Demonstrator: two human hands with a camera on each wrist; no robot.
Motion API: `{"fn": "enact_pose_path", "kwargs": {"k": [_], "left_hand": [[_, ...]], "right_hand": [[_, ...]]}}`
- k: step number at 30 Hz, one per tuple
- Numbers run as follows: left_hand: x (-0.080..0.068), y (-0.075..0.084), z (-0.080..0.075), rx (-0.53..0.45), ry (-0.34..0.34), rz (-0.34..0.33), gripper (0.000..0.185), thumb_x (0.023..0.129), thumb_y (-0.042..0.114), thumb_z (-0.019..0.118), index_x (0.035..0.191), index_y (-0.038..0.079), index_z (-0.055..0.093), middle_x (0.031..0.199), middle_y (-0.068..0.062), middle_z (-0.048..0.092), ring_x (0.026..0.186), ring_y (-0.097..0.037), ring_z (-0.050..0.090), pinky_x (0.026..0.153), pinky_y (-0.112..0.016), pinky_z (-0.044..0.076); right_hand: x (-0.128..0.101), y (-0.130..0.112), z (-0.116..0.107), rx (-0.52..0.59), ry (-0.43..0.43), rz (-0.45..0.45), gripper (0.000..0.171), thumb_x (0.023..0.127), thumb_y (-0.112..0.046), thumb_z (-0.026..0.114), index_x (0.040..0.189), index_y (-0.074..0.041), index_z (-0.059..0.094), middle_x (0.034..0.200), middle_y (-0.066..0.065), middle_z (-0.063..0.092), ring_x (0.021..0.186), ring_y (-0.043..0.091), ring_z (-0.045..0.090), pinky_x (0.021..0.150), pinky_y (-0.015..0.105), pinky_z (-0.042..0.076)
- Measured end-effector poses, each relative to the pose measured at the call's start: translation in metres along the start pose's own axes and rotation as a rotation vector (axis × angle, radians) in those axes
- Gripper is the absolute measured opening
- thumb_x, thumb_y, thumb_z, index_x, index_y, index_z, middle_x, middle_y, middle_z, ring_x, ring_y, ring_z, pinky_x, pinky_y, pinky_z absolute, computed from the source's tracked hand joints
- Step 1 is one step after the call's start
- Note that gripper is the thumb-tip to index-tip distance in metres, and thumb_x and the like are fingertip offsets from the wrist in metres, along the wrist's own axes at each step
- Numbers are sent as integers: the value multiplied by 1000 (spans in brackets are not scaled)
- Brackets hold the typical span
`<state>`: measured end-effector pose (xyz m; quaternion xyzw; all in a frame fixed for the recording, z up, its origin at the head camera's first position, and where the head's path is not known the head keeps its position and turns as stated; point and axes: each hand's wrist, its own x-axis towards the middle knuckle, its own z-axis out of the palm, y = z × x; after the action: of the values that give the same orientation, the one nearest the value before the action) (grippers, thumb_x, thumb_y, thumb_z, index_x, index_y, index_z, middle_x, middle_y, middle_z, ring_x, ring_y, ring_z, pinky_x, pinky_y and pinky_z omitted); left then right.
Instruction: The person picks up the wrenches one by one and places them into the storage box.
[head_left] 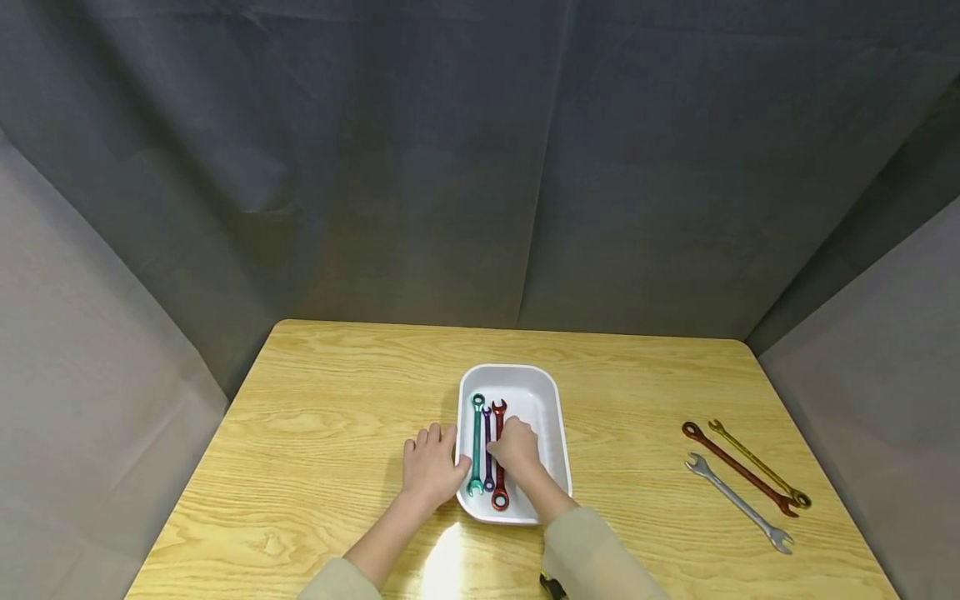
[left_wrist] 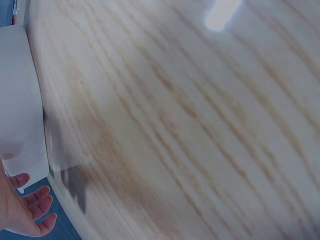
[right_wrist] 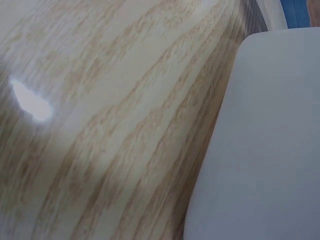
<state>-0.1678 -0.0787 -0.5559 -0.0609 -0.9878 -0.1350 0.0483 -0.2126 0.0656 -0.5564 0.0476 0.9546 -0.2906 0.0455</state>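
Note:
In the head view a white tray [head_left: 552, 471] holds a teal combination wrench [head_left: 477, 442], a small purple wrench [head_left: 488, 458] and a red wrench [head_left: 500, 422], lying side by side. My right hand [head_left: 517, 450] reaches into the tray and pinches the red wrench around its middle, hiding part of the shaft. At the tray's left side is my left hand [head_left: 432, 468], fingers loosely extended outside and thumb at the rim. The left wrist view shows the left hand's relaxed fingers [left_wrist: 42, 205] beside the tray wall [left_wrist: 22, 100]. The right wrist view shows only the tray's outer wall [right_wrist: 260, 140].
On the right of the wooden table [head_left: 322, 400] lie a dark red wrench [head_left: 738, 467], a gold wrench [head_left: 757, 461] and a silver open-end wrench [head_left: 738, 500]. A black and yellow object [head_left: 552, 587] is partly hidden by my right sleeve. Grey curtains [head_left: 420, 167] surround the table.

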Motion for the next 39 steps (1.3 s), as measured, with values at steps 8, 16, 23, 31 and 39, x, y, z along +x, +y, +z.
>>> {"fn": "enact_pose_path", "kwargs": {"k": [8,16,23,31,39], "left_hand": [[-1,0,0,-5,29,1,45,80,38,51,117,12,53,98,-10,53,84,-25,46,72,-40,35],[-1,0,1,-9,27,-3,45,80,37,52,117,12,53,98,-10,53,83,-25,46,72,-40,35],[-1,0,2,-8,22,-4,45,80,38,52,117,12,53,97,-9,52,83,-24,46,72,-40,35],[0,0,1,-7,12,-8,47,81,39,51,120,12,52,102,-10,53,87,-25,47,74,-41,35],[0,0,1,-8,4,-11,48,82,40,51,121,12,52,104,-10,54,88,-25,47,75,-42,35]], "right_hand": [[-2,-3,-1,-48,10,-19,31,67,-14,74,80,4,53,67,14,57,62,29,57,58,38,48],[-2,-4,-3,-56,-12,-5,32,69,-15,74,82,5,53,69,14,56,63,27,57,59,37,48],[-1,-4,-2,-55,-21,-6,32,69,-15,74,83,5,53,69,14,56,64,27,57,59,37,48],[-2,-3,-7,-29,-53,-2,33,70,-16,74,85,5,53,69,13,56,62,25,55,56,34,48],[-5,-5,-22,-85,-15,-91,33,74,-19,68,96,1,54,78,13,56,65,27,55,58,39,46]]}}
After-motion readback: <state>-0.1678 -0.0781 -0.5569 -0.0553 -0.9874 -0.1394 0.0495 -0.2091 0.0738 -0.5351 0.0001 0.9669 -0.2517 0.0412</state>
